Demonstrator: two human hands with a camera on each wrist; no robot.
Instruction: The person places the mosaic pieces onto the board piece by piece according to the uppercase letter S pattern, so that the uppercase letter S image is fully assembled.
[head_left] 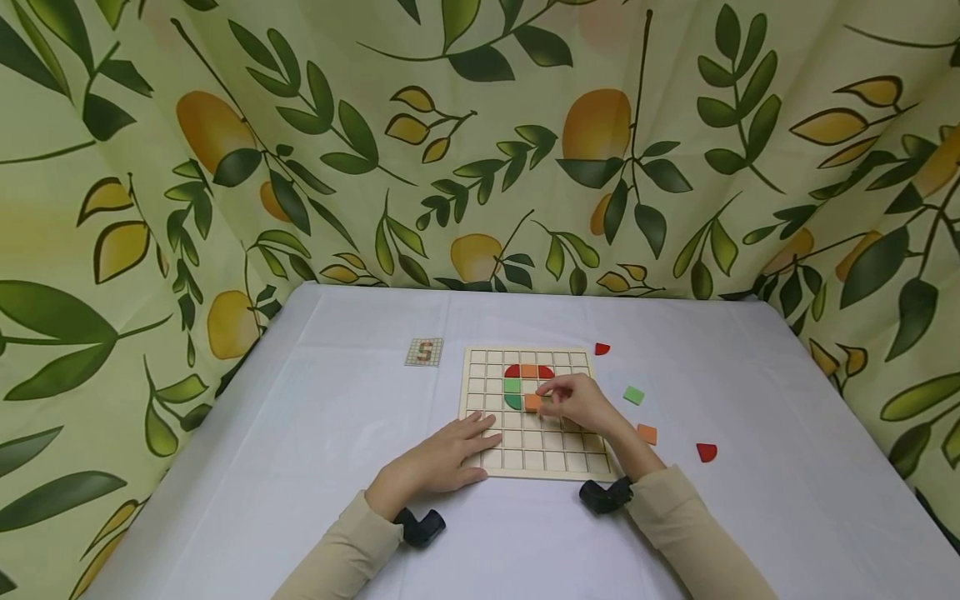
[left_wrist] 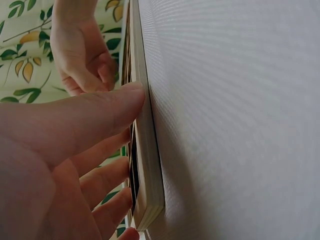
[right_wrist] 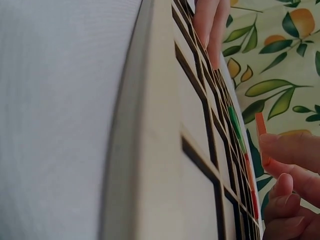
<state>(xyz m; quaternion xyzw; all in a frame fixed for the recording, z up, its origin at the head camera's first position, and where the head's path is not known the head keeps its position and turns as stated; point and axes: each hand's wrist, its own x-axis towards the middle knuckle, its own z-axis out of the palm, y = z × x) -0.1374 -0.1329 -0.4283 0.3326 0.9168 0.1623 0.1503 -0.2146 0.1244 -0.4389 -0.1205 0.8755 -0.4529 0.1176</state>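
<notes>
An orange square tile (head_left: 532,403) is pinched by the fingertips of my right hand (head_left: 576,402), over the middle of a wooden grid board (head_left: 536,462). In the right wrist view this tile (right_wrist: 261,131) is raised on its edge above the grid. My left hand (head_left: 448,457) rests spread on the board's near left corner, its thumb (left_wrist: 112,107) along the front edge. Several pieces lie in the board's cells: two red quarter-rounds (head_left: 512,372) with an orange square (head_left: 529,371) between them, a light green square (head_left: 512,386) and a dark green quarter-round (head_left: 513,402).
A small card (head_left: 424,352) with a gridded S pattern lies left of the board. To the right are loose pieces: a red quarter-round (head_left: 602,349), a green square (head_left: 633,395), an orange square (head_left: 647,434) and another red quarter-round (head_left: 707,452). A leaf-patterned curtain (head_left: 480,167) hangs behind the white table (head_left: 337,400).
</notes>
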